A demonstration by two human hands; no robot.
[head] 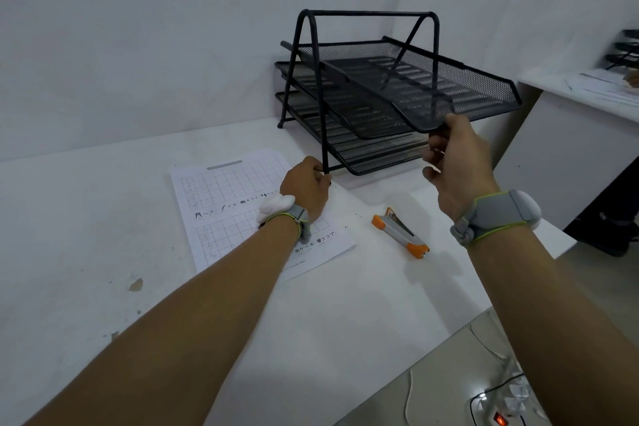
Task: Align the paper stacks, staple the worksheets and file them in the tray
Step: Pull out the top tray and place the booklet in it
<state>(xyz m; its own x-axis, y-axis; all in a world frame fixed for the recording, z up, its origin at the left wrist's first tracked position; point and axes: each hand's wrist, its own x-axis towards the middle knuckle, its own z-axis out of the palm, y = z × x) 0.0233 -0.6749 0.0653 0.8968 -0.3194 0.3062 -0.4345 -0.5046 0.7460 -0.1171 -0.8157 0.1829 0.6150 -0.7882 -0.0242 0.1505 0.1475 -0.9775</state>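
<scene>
Left hand grips the rack leg; right hand fingers pinch the top tray front edge (pulled out, tilted). Worksheets and stapler lie on the bench.

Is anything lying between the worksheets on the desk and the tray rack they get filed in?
Only the left hand, which grips the rack's front leg just above the worksheets. The stapler lies off to the right, out of the way. The right hand holds the top tray by its front edge; that tray looks empty.
</scene>
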